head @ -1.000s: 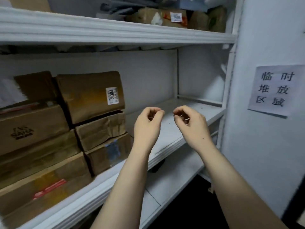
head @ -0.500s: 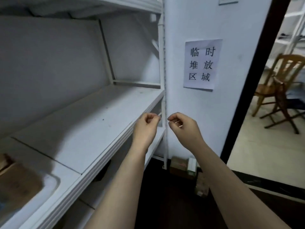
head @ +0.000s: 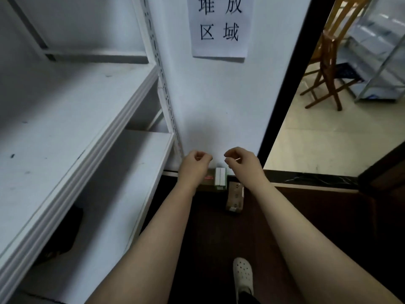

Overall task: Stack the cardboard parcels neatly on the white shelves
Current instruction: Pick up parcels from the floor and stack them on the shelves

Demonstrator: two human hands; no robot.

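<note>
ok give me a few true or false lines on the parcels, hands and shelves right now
1. Some small parcels lie on the dark floor by the wall. True.
2. The left hand grips a cardboard parcel. False: its fingers are curled and hold no parcel.
3. A paper sign hangs on the white wall. True.
4. The shoe is black. False: it is a white clog with holes.
5. The wooden chair stands on the white shelves. False: it stands on the pale floor beyond the doorway.
</note>
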